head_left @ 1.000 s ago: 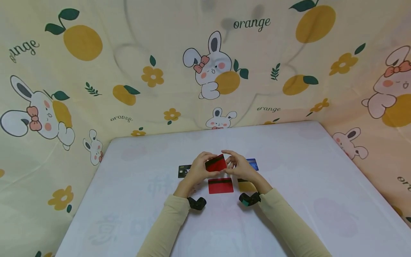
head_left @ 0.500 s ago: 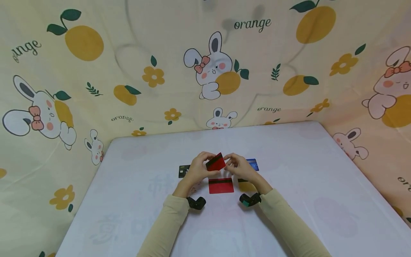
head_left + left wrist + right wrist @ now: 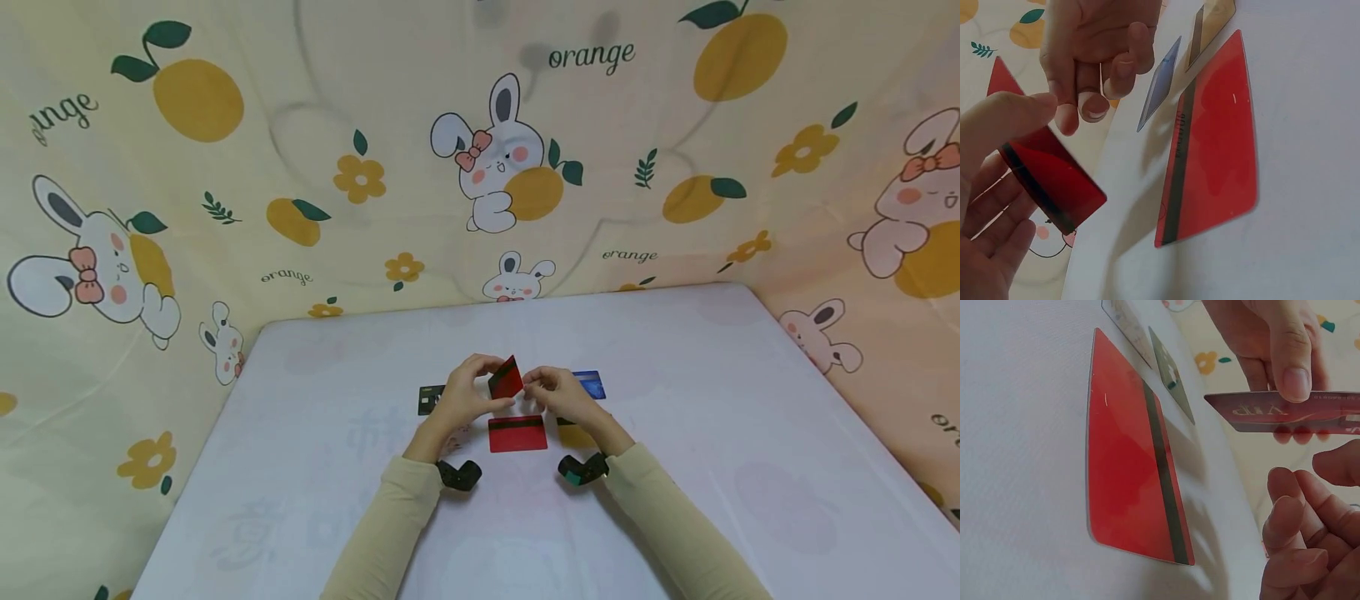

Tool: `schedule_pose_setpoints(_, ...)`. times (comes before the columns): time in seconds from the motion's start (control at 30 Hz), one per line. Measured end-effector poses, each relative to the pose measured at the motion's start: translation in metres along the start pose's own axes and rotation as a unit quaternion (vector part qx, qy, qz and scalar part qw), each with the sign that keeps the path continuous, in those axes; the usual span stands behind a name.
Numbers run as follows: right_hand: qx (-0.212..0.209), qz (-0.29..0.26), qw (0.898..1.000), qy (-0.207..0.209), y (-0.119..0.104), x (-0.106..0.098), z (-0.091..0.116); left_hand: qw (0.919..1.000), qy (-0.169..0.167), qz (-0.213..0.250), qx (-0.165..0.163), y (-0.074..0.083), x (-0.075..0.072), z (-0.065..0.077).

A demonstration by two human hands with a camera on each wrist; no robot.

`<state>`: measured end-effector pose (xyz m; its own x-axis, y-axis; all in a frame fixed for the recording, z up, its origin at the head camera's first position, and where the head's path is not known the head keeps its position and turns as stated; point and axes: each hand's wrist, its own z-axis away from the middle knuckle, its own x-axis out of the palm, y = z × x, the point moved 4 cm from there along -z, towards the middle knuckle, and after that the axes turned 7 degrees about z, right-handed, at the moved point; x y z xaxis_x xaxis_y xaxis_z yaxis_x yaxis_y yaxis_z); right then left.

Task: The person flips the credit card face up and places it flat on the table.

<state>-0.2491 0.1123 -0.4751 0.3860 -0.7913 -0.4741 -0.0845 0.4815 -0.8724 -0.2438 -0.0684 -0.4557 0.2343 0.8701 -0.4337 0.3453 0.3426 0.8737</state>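
My left hand (image 3: 465,398) pinches a red bank card (image 3: 507,380) between thumb and fingers, holding it tilted above the table. In the right wrist view the thumb (image 3: 1296,381) presses the face of this card (image 3: 1266,414), which bears lettering; the fingers lie behind. The left wrist view shows its dark-striped side. Beside the card's right edge is my right hand (image 3: 564,393), its fingers loosely bent and nothing between them. Below both hands a second red card (image 3: 518,435) lies flat, dark stripe along its far edge.
On the white table (image 3: 315,467) lie a black card (image 3: 430,400) at left, a blue card (image 3: 592,384) and a gold card (image 3: 576,437) at right. A pale patterned card (image 3: 1130,328) lies partly hidden by the left wrist. Behind hangs a printed cloth (image 3: 360,275).
The held red card has turned in my left hand and now stands at a steeper slant. My right hand's raised index finger has come down, and the hand has lowered slightly.
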Motion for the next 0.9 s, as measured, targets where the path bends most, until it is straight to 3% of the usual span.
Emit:
schedule_pose_setpoints(0.23,0.008,0.014,1.0,-0.003,0.0008,0.0016,0.0006,0.9997,-0.005,0.022,-0.005,-0.0013,0.0013,0.0004)
schedule_pose_setpoints(0.43,-0.007,0.026,1.0,-0.002,-0.0027,0.0033,0.0009,0.9996,-0.007,0.019,0.019,0.0008,0.0008,0.001)
schedule_pose_setpoints(0.9,-0.007,0.003,1.0,-0.022,-0.0015,0.0085,0.0013,0.9989,-0.007,0.039,0.026,0.0071,-0.0004,0.0018)
